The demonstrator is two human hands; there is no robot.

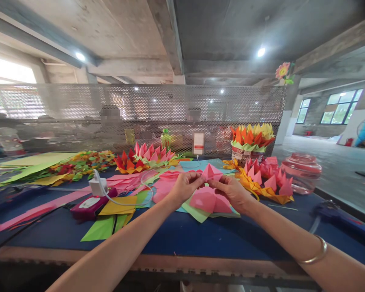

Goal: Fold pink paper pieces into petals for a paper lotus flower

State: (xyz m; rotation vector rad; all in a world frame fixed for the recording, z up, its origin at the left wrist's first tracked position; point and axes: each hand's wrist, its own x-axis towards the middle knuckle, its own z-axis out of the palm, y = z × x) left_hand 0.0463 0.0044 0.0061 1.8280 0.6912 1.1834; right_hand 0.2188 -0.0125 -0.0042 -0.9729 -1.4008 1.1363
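Between my two hands is a pink folded paper petal (212,172), its pointed tip upward. My left hand (185,185) pinches its left corner, and my right hand (229,190) pinches its right corner. Below them on the blue table lie loose pink paper sheets (200,199) and a light green sheet (197,211). To the right of my right hand is a group of pink folded petals (270,184) above orange folded paper (263,188). A pink and green paper lotus (153,154) stands farther back on the left.
A purple power strip (86,207) with a white charger (97,184) and cable sits left. A clear jar (301,172) and a blue-handled tool (346,223) are right. A perforated metal screen (158,105) rises behind, near a basket of orange and yellow paper petals (251,142).
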